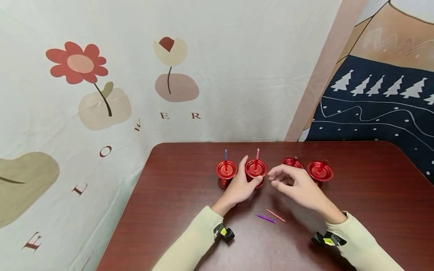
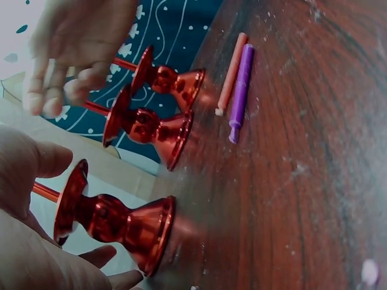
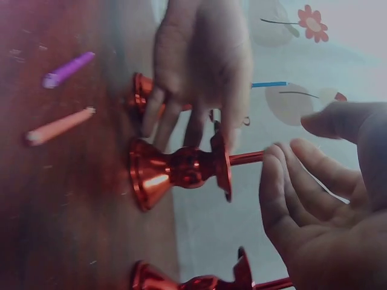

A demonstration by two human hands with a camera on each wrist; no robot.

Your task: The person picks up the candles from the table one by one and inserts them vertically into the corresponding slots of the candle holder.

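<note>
A red metallic candle holder (image 1: 256,169) stands upright with a pink candle (image 1: 257,154) in its stem. My left hand (image 1: 240,185) is spread around its left and front, with thumb and fingers extended on either side of the dish. On the left stands a matching holder (image 1: 226,170) carrying a blue candle (image 1: 225,154). Just right of the pink candle's holder, my right hand (image 1: 298,185) hovers with fingers loosely bent and nothing between them. In the right wrist view, the right fingertips overlap the end of a holder's stem (image 3: 245,159).
Two more red holders stand to the right; one (image 1: 320,171) shows its bare stem, and the other (image 1: 292,162) is partly hidden by the right hand. A purple candle (image 1: 266,218) and a coral candle (image 1: 275,215) lie on the table (image 1: 162,210). A printed cloth (image 1: 244,75) hangs behind.
</note>
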